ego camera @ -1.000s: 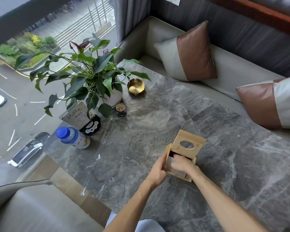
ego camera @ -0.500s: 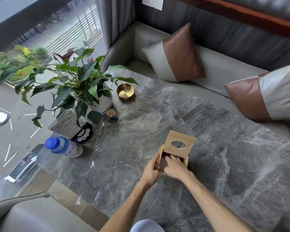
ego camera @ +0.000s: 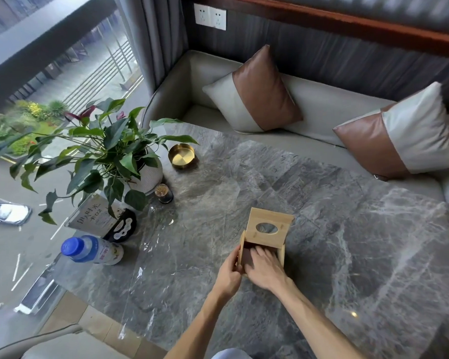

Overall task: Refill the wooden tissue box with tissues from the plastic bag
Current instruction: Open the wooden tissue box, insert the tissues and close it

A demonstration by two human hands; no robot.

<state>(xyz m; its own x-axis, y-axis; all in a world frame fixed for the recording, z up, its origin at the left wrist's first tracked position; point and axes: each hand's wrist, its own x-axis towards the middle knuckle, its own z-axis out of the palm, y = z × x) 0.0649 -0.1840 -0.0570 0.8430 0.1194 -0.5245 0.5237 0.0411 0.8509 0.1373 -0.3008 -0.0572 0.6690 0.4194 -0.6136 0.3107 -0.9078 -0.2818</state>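
The wooden tissue box (ego camera: 268, 219) lies tipped on the grey marble table (ego camera: 347, 255), its face with the oval hole turned up and its open side toward me. My left hand (ego camera: 228, 273) grips the box's left wall. My right hand (ego camera: 266, 270) lies flat with its fingers reaching into the opening; their tips are hidden inside. No tissues show. The clear plastic bag (ego camera: 156, 268) lies flat and crumpled on the table to the left of my hands.
At the table's left end stand a potted plant (ego camera: 109, 146), a brass dish (ego camera: 181, 156), a small jar (ego camera: 163, 194), a card sign (ego camera: 94, 216), a black object (ego camera: 123, 228) and a lying bottle (ego camera: 91, 251). A bench with two cushions (ego camera: 259, 92) runs behind.
A second ago my right hand held a white tissue stack at the box's opening. The stack has since gone out of sight inside, and my fingers have followed it in.
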